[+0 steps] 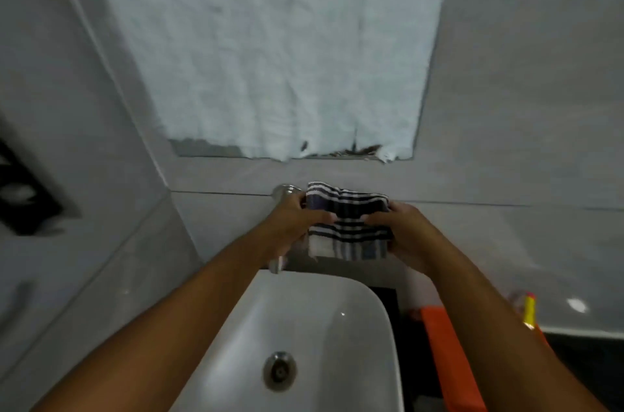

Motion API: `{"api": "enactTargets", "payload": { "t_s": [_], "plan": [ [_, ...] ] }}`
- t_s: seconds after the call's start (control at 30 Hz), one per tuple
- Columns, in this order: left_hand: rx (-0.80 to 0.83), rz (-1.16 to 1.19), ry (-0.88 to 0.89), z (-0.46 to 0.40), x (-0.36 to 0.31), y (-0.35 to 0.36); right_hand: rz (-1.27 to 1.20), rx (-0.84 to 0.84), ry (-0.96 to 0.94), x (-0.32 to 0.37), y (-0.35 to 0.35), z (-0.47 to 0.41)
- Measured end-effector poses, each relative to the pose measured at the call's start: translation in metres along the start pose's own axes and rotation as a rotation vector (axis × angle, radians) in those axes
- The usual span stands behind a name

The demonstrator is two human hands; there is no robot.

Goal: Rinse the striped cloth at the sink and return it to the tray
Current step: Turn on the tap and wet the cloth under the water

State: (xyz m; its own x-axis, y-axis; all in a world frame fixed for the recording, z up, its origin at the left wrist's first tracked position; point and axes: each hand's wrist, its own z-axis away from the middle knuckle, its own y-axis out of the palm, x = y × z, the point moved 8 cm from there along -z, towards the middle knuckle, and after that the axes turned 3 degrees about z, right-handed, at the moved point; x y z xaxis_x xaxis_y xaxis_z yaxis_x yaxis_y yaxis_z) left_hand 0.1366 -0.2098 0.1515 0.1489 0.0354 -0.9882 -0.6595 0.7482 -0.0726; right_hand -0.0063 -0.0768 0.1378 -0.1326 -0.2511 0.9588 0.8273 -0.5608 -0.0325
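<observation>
The striped cloth [347, 221], dark blue and white, is bunched between both hands above the back edge of the white sink [358, 307]. My left hand [292, 221] grips its left side and my right hand [403, 232] grips its right side. The lower edge of the cloth hangs free. A chrome tap [285, 190] sticks out of the wall just behind my left hand, its spout [277, 264] showing below my wrist. The orange tray [449, 357] lies to the right of the sink, partly hidden by my right forearm.
The sink drain [279, 370] sits in the basin's middle. A mirror covered with white paper [287, 50] hangs on the grey tiled wall. A small bottle with a yellow label [527, 308] stands by the tray. A dark fixture [23, 195] is on the left wall.
</observation>
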Motion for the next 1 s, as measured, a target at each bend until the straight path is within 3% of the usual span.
{"api": "enactTargets", "payload": {
  "t_s": [0.1,0.23,0.37,0.43,0.5,0.6,0.63,0.7,0.77,0.83,0.87,0.97,1.0],
  "plan": [
    [-0.154,-0.042,0.017,0.014,-0.007,-0.071,0.037,0.094,0.003,0.014,0.057,-0.006],
    [-0.341,-0.195,0.053,0.013,-0.011,-0.128,-0.017,0.026,-0.05,0.031,0.106,-0.024],
    [-0.698,-0.706,0.157,0.02,-0.027,-0.138,-0.011,-0.152,-0.038,0.018,0.116,-0.049],
    [-0.645,-0.804,0.233,0.016,-0.028,-0.109,-0.008,-0.226,-0.047,0.007,0.113,-0.054],
    [-0.456,-0.756,0.156,-0.003,-0.013,-0.08,0.124,-0.359,-0.262,0.014,0.1,-0.046],
    [-0.383,-0.636,0.021,-0.022,0.002,-0.059,0.808,-0.573,-0.826,0.041,0.084,-0.018],
    [-0.395,-0.532,0.005,-0.025,0.005,-0.059,1.025,-0.608,-0.921,0.041,0.08,-0.018],
    [-0.386,-0.173,-0.075,-0.032,0.019,-0.067,1.344,-0.594,-0.984,0.031,0.07,-0.031],
    [-0.246,0.275,-0.32,-0.032,0.043,-0.064,1.553,-0.548,-1.038,0.019,0.063,-0.046],
    [-0.131,0.409,-0.433,-0.033,0.05,-0.058,1.64,-0.546,-1.094,0.011,0.058,-0.057],
    [-0.175,0.275,-0.384,-0.039,0.049,-0.061,1.652,-0.571,-1.123,0.009,0.056,-0.061],
    [-0.412,-0.663,-0.199,-0.041,0.026,-0.058,1.669,-0.678,-1.2,0.003,0.057,-0.07],
    [-0.428,-0.824,-0.2,-0.042,0.023,-0.051,1.661,-0.701,-1.218,0.002,0.058,-0.074]
  ]
}}
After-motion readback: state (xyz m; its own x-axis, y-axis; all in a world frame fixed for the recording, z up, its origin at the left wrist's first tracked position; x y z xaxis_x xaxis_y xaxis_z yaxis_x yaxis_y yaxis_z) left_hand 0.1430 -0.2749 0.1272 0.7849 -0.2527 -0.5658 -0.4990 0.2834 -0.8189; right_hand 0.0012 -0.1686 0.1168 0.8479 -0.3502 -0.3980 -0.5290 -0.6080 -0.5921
